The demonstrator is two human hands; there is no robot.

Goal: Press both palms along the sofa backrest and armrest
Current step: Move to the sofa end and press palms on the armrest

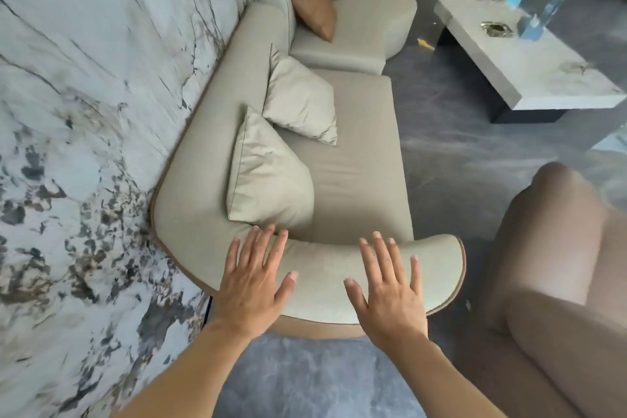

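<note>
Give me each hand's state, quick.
Left hand: open, flat on the sofa armrest, holding nothing.
Right hand: open, flat on the armrest, holding nothing.

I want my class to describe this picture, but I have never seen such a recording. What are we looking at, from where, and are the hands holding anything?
There is no machine here, and just one picture. A camera worn on a person's head looks down at their two bare hands. The left hand and right hand lie flat, fingers spread, on the pale sofa's armrest. They hold nothing. On the seat lie two pale cushions, with brown cushions farther along. A marble wall is behind, and a low table to the right.
</note>
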